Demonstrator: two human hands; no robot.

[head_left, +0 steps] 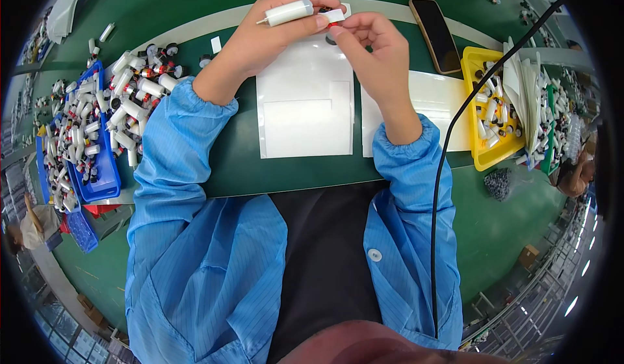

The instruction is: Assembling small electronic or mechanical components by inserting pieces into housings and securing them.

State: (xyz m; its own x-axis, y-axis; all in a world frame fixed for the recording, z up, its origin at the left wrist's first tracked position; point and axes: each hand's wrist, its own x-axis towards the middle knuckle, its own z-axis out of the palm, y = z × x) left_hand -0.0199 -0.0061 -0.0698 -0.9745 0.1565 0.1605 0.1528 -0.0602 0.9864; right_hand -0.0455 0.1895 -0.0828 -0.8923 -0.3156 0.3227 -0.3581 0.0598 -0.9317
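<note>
Nearest us lay two white sheets (305, 101) on the green table (227, 162), with blue sleeves (175, 143) reaching over them toward our hands. Above the sheets our left hand (260, 39) was closed around a white tube (289, 12), held sideways with its tip pointing left, while our right hand (374, 45) pinched a small white label (333, 16) at the tube's right end between thumb and fingertips. To the left a blue tray (104, 182) held a heap of tubes, to the right stood a yellow tray (478, 159), and beyond lay a phone (434, 34).
</note>
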